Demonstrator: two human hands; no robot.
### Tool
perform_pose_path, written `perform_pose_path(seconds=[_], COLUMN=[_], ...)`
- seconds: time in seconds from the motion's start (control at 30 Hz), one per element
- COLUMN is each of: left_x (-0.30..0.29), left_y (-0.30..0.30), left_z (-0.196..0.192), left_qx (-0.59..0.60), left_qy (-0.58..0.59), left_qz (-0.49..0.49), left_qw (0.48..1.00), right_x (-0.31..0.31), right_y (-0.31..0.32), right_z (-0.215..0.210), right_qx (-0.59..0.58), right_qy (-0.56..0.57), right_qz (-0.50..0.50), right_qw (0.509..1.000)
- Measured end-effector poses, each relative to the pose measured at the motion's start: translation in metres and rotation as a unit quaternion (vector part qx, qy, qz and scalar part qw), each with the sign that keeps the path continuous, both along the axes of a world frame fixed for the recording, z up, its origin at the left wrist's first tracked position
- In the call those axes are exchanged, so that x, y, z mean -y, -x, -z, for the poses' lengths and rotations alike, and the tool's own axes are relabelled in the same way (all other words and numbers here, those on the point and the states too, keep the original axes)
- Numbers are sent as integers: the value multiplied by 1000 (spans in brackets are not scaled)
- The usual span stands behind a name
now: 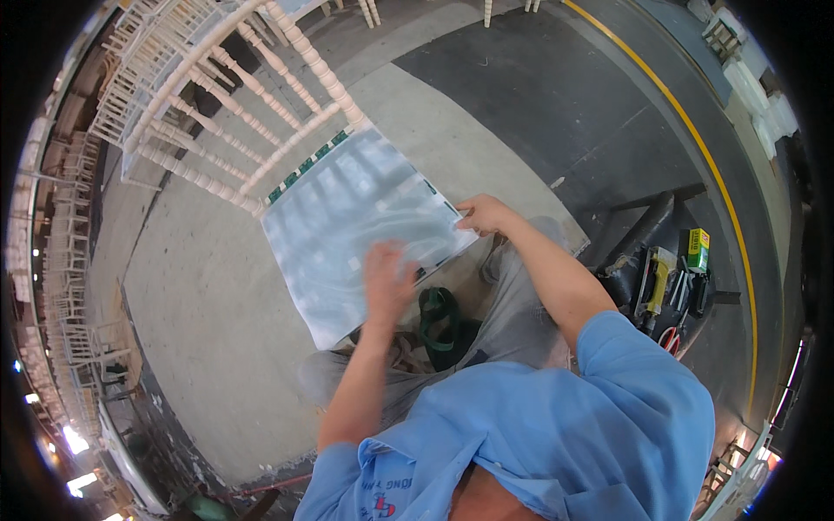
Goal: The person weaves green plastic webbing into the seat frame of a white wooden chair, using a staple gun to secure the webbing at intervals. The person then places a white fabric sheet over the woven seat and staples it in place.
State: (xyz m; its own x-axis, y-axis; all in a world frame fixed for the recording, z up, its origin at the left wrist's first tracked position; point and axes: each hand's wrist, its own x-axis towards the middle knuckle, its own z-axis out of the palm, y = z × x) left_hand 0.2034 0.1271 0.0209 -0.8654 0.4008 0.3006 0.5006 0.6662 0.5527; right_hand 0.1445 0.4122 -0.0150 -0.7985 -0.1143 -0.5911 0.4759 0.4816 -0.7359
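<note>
In front of me a pale wooden chair with turned spindles in its back [261, 95] has a glossy pale sheet [334, 208] spread over its seat. Strips of green and white webbing [308, 165] show along the seat's back edge. Over the near part of the sheet, my left hand [388, 273] is smeared by motion, so its fingers cannot be read. At the sheet's right corner, my right hand [485, 214] pinches the edge between thumb and fingers. A dark green strap [440, 321] hangs in a loop between my legs, below the seat's near edge.
To my right, a black padded stool [638, 247] carries a yellow-handled tool [659, 286], a yellow and green box [698, 250] and red-handled scissors [669, 339]. Stacked pale chairs [74, 260] line the left side. A yellow floor line [695, 135] curves along the right.
</note>
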Motion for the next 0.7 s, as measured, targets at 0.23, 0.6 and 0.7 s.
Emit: perform_pose_path(seconds=[0.23,0.6,0.7], left_x=[-72,-63,-76], left_y=[8,20,8], left_z=[32,35,27], left_qx=[-4,72,19], left_qy=[34,-9,39], left_qz=[18,-8,12], left_qw=[999,997,999], right_x=[-14,11,0], right_y=[-14,-24,-25], right_z=[-1,-21,-13], right_qx=[-96,-13,-60], right_qy=[-92,-77,-157], right_qz=[77,55,29], right_qw=[988,995,985])
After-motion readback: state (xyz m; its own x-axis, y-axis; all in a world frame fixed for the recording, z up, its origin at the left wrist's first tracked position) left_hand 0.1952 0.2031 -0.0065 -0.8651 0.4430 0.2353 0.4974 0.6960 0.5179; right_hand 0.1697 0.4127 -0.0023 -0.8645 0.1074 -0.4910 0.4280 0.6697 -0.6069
